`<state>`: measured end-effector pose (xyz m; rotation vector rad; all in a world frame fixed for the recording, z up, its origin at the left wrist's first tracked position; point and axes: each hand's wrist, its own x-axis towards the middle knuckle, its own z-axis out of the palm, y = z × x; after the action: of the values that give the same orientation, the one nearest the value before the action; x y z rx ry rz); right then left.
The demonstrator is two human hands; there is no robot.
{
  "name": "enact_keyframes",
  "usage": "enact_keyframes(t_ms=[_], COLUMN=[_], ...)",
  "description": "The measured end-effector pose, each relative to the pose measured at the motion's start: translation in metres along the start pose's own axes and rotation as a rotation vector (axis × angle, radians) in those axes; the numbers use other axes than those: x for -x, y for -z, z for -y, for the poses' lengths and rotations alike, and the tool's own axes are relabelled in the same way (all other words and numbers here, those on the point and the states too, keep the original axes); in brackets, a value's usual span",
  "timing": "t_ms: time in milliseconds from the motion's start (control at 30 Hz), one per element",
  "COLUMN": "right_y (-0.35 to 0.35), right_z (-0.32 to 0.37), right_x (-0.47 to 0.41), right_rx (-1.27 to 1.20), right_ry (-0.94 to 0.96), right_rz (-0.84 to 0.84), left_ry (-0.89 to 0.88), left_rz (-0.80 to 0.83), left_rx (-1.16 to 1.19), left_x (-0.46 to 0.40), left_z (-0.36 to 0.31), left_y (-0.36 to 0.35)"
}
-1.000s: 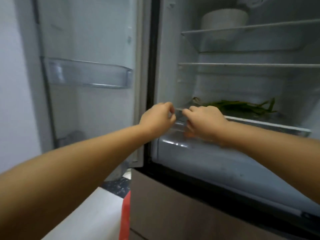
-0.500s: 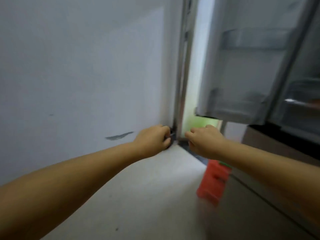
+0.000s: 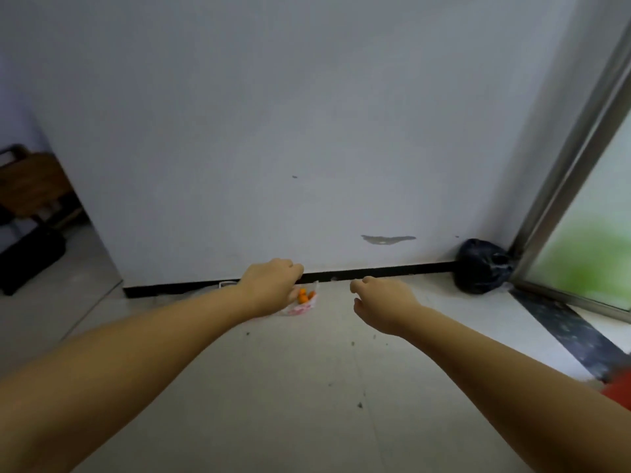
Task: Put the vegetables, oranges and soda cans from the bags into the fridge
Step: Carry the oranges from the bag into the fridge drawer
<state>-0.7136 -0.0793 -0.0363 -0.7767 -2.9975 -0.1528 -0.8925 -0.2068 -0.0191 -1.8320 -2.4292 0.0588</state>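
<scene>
The left hand reaches forward over the floor, its fingers curled downward and holding nothing that can be seen, while the right hand hangs beside it, loosely curled and empty. Just past the left hand's knuckles, and partly hidden by them, a thin clear plastic bag with pink print lies on the floor close to the black baseboard; small round oranges show through its crumpled film. Whether the left hand touches the bag cannot be told from this angle.

A second earlier, both hands were at the front edge of a shelf inside the open fridge, where green vegetables lay; half a second ago the view had swung toward the wall with the fridge door at the right. Now the fridge is out of sight and the bag of oranges has come into view.

The floor is pale, smooth tile flecked with dark specks. The wall is matte white plaster with a chipped grey scar low down. A glossy, knotted black bag slumps in the corner against a brushed-metal door frame holding frosted glass. A blurred red shape sits at the right edge.
</scene>
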Motion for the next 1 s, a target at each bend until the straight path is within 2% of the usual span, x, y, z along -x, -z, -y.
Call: enact_keyframes(t_ms=[100, 233, 400, 567, 833, 1000], right_y=[-0.03, -0.083, -0.13, -0.147, -0.186, -0.216], right_z=[0.0, -0.007, -0.027, -0.068, -0.105, -0.123], right_x=[-0.047, -0.115, -0.205, -0.289, -0.433, -0.55], right_rx=[-0.068, -0.138, -0.197, -0.188, -0.206, -0.226], right_ry=[-0.028, -0.061, -0.042, -0.016, -0.011, -0.024], right_rz=[0.041, 0.155, 0.279, 0.347, 0.405, 0.433], left_ry=[0.066, 0.242, 0.378, 0.486, 0.614, 0.583], left_rz=[0.041, 0.068, 0.21, 0.286, 0.274, 0.333], left_rx=[0.116, 0.346, 0.519, 0.58, 0.608, 0.693], left_x=[-0.023, -0.077, -0.152, -0.224, -0.354, -0.455], left_z=[0.02, 0.032, 0.05, 0.095, 0.182, 0.237], left_y=[-0.037, -0.086, -0.148, -0.174, -0.221, -0.25])
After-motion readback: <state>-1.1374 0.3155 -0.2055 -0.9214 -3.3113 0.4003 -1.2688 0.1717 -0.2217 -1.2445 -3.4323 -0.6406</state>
